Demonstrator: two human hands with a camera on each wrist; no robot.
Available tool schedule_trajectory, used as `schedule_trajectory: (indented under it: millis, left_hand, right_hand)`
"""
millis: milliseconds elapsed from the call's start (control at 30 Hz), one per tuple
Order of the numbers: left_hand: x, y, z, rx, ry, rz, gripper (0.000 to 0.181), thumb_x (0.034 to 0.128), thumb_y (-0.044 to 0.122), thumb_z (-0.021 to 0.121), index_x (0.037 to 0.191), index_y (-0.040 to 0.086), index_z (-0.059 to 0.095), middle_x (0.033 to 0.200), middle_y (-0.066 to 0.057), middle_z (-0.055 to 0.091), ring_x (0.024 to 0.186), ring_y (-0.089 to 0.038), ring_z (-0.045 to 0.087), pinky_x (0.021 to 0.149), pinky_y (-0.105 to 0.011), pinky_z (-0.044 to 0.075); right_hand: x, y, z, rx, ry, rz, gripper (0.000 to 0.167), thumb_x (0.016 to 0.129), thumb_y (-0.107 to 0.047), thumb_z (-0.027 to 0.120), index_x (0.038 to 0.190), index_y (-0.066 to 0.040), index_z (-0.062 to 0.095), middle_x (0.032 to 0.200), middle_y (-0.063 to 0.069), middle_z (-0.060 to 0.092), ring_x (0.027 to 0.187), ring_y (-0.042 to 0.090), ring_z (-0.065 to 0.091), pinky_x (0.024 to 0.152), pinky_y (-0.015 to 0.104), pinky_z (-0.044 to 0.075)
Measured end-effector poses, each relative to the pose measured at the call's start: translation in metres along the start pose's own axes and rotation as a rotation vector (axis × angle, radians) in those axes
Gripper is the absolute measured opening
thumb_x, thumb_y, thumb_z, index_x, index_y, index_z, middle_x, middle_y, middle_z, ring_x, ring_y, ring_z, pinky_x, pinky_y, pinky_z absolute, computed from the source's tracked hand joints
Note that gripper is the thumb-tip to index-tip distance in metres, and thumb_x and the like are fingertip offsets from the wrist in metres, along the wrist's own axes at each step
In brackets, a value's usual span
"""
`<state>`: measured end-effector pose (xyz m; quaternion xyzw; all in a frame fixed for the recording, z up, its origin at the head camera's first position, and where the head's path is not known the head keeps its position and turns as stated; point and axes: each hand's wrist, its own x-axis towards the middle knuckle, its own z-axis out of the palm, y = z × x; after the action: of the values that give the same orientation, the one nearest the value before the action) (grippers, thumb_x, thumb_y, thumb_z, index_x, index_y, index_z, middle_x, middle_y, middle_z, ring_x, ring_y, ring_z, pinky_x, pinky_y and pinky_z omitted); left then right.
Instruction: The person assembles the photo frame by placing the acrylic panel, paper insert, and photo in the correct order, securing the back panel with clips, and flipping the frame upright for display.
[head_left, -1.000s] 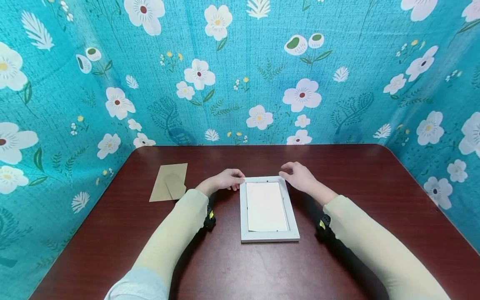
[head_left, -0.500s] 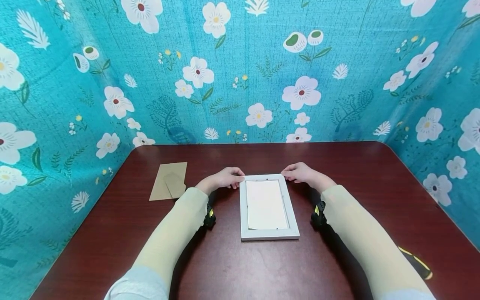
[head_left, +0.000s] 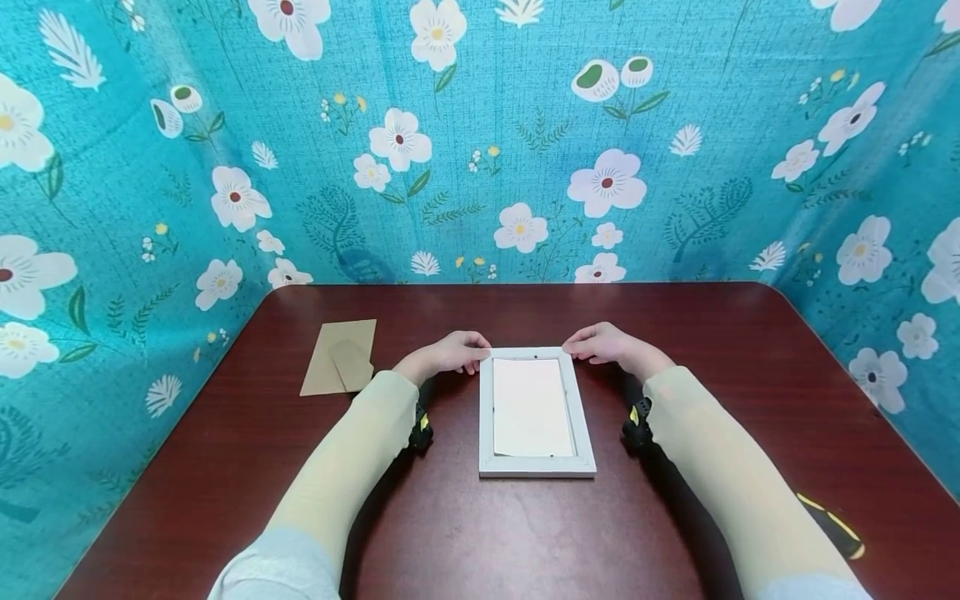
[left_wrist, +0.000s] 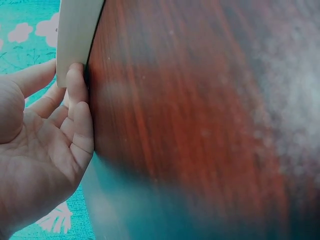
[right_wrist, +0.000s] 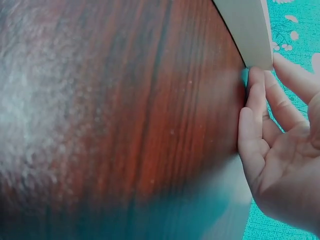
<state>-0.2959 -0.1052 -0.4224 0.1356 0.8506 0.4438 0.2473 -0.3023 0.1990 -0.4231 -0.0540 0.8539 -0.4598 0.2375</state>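
Note:
A white picture frame [head_left: 486, 417] lies on the brown table, with a white sheet [head_left: 530, 408] inside its border. At the frame's far left corner, my left hand [head_left: 452, 353] pinches the edge between thumb and fingers. My right hand [head_left: 611, 346] pinches the far right corner in the same way. In the left wrist view, the left thumb and fingertips [left_wrist: 76, 75] touch the end of the frame's side [left_wrist: 80, 32]. The right wrist view shows the right hand [right_wrist: 285, 155] at the opposite corner, fingers bent against the frame.
A tan backing board [head_left: 330, 354] with a stand flap lies at the left, partly behind the left arm. Beside the right forearm, a black and yellow handle [head_left: 832, 527] shows on the table [head_left: 420, 533]. A blue flowered cloth [head_left: 465, 167] hangs behind the table.
My right hand has moved in to the frame's far right corner and taken hold of it. The black and yellow handle has come into view. My left hand has stayed at its corner.

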Motion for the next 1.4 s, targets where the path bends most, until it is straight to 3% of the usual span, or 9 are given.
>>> schedule_trajectory:
  millis: [733,1100,1400]
  left_hand:
    - [-0.002,0.004,-0.003,0.096,-0.040,-0.010,0.023,0.1015,0.019,0.053,0.117,0.002,0.057,0.087,-0.008,0.061,0.077,-0.018,0.058,0.068,-0.028,0.046]
    - [-0.004,-0.001,0.003,0.150,0.020,0.091,0.017,0.1008,0.014,0.053,0.111,0.002,0.059,0.087,-0.007,0.061,0.074,-0.018,0.058,0.069,-0.028,0.049]
    - [-0.008,0.004,0.007,0.231,0.051,0.096,0.015,0.1011,0.015,0.053,0.110,0.004,0.059,0.083,-0.006,0.060,0.072,-0.018,0.057,0.071,-0.029,0.048]
  right_hand:
    - [0.004,-0.002,0.005,0.012,0.029,0.010,0.036,0.094,-0.022,0.065,0.117,0.005,0.065,0.094,0.006,0.068,0.095,0.024,0.059,0.088,0.038,0.049]
    - [0.004,-0.002,0.004,0.023,0.041,0.030,0.036,0.094,-0.024,0.066,0.117,0.004,0.066,0.097,0.010,0.068,0.100,0.028,0.059,0.092,0.042,0.048]
    - [0.006,-0.001,0.004,0.024,0.047,0.047,0.035,0.094,-0.024,0.066,0.117,0.003,0.066,0.096,0.009,0.068,0.099,0.027,0.060,0.092,0.041,0.048]
